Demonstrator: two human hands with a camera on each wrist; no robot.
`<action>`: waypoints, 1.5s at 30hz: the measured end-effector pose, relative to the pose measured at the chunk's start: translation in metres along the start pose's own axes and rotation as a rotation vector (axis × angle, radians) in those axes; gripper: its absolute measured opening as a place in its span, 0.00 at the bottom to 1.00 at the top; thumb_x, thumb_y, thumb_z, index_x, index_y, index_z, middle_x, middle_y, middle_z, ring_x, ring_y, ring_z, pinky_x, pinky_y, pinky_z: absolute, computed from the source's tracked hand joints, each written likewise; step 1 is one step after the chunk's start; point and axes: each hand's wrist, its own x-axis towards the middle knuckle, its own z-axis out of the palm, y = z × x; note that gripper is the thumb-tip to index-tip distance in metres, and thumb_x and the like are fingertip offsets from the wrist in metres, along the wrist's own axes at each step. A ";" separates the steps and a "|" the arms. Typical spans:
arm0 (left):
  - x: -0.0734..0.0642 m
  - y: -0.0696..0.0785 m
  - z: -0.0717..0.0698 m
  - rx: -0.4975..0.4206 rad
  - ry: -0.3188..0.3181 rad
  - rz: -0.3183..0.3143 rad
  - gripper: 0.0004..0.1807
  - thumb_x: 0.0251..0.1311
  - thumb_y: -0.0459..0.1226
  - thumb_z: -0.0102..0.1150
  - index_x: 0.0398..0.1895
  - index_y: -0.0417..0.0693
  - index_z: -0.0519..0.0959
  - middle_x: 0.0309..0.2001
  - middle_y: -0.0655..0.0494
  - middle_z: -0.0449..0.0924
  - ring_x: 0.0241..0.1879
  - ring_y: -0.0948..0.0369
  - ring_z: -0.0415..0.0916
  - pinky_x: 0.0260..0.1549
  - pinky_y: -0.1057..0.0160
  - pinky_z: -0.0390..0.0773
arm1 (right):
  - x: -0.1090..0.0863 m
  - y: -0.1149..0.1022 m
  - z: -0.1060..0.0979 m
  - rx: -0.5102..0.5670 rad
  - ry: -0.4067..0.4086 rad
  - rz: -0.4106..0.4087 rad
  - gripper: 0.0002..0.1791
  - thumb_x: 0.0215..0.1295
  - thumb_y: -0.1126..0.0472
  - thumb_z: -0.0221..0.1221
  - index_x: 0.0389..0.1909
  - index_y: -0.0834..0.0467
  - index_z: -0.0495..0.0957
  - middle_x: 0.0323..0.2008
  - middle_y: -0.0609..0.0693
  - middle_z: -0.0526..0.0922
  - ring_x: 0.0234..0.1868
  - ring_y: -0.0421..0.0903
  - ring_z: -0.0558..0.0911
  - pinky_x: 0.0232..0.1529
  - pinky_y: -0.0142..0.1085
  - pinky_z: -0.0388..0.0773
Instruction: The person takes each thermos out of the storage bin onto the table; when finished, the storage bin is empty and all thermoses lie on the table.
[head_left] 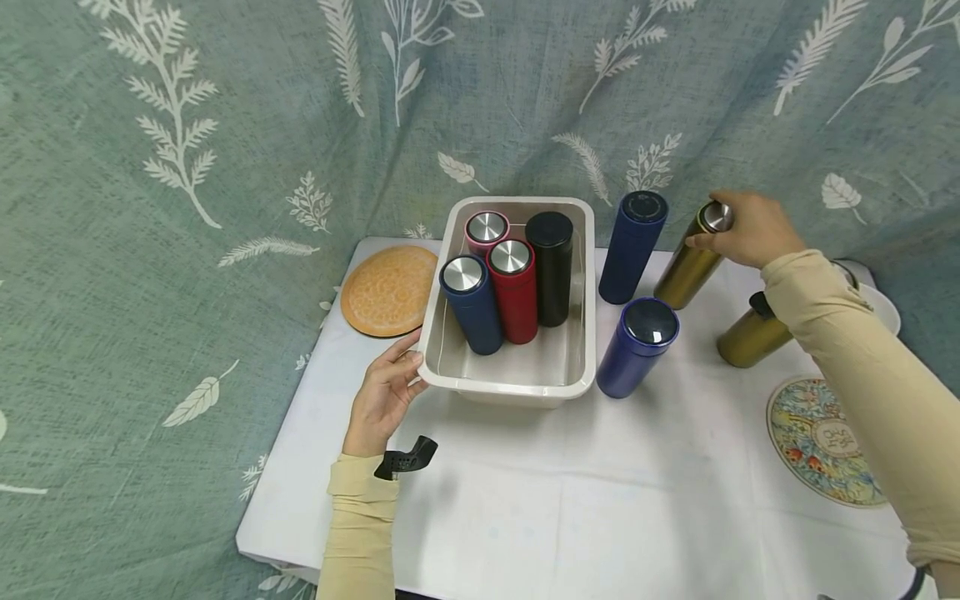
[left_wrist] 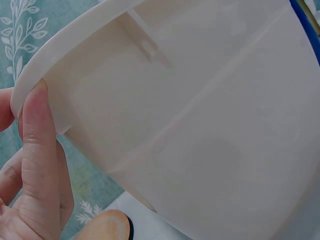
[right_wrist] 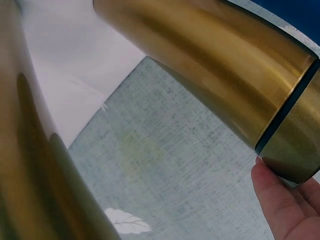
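- Table point(head_left: 487, 508): white cover; carries everything below.
- Bin point(head_left: 510, 389): mid-table; holds a steel-topped blue bottle point(head_left: 480, 317), red bottle point(head_left: 517, 296), black bottle point(head_left: 553, 275) and pink bottle point(head_left: 486, 235), grouped toward the back and left. Bare floor at the front.
- Orange disc point(head_left: 392, 292) left of the bin; patterned disc point(head_left: 821, 442) far right.
- Bottles outside, right of the bin: navy bottle point(head_left: 630, 250), violet bottle point(head_left: 637, 358), gold bottle point(head_left: 684, 271) just beside the navy one, second gold bottle point(head_left: 750, 340) partly behind the sleeve.
- Right hand point(head_left: 757, 229): pinches the gold bottle's cap; whether its base bears on the table, cannot tell.
- Left hand point(head_left: 381, 400): grips the bin's rim near its front-left corner.
- Step, judged: taking hold of the gold bottle, bin steadied. Next move calls for a secure cap grip and a lift clear of the navy bottle.
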 end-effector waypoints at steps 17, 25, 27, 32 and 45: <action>-0.003 0.001 0.002 -0.044 -0.011 -0.002 0.22 0.72 0.26 0.46 0.67 0.46 0.68 0.36 0.59 0.83 0.39 0.66 0.83 0.33 0.72 0.84 | -0.021 0.013 -0.023 -0.028 -0.166 0.027 0.47 0.71 0.45 0.56 0.77 0.68 0.48 0.71 0.77 0.58 0.70 0.78 0.58 0.66 0.72 0.58; -0.003 0.000 0.001 -0.057 -0.022 0.002 0.22 0.71 0.26 0.47 0.67 0.44 0.67 0.35 0.59 0.83 0.38 0.65 0.82 0.34 0.72 0.85 | -0.049 0.031 -0.036 -0.112 -0.299 0.025 0.49 0.69 0.41 0.59 0.74 0.72 0.53 0.71 0.79 0.57 0.68 0.78 0.60 0.62 0.73 0.62; -0.002 0.000 0.001 -0.060 -0.031 0.002 0.23 0.72 0.26 0.47 0.68 0.44 0.66 0.35 0.59 0.83 0.39 0.65 0.83 0.34 0.72 0.85 | -0.056 0.037 -0.038 -0.137 -0.309 0.031 0.50 0.68 0.40 0.60 0.74 0.73 0.55 0.70 0.79 0.58 0.66 0.79 0.62 0.60 0.73 0.64; -0.002 0.000 -0.001 -0.058 -0.038 0.003 0.22 0.72 0.27 0.46 0.68 0.46 0.67 0.37 0.59 0.83 0.39 0.65 0.83 0.34 0.72 0.84 | -0.073 0.045 -0.043 -0.165 -0.299 0.059 0.50 0.66 0.39 0.62 0.72 0.74 0.57 0.63 0.79 0.67 0.60 0.76 0.70 0.54 0.71 0.70; 0.000 -0.001 -0.001 -0.038 -0.023 -0.001 0.20 0.71 0.28 0.47 0.64 0.49 0.71 0.37 0.60 0.83 0.39 0.66 0.83 0.34 0.71 0.84 | -0.085 0.059 -0.035 -0.209 -0.184 0.048 0.40 0.60 0.56 0.69 0.68 0.70 0.64 0.59 0.79 0.71 0.55 0.77 0.73 0.50 0.70 0.72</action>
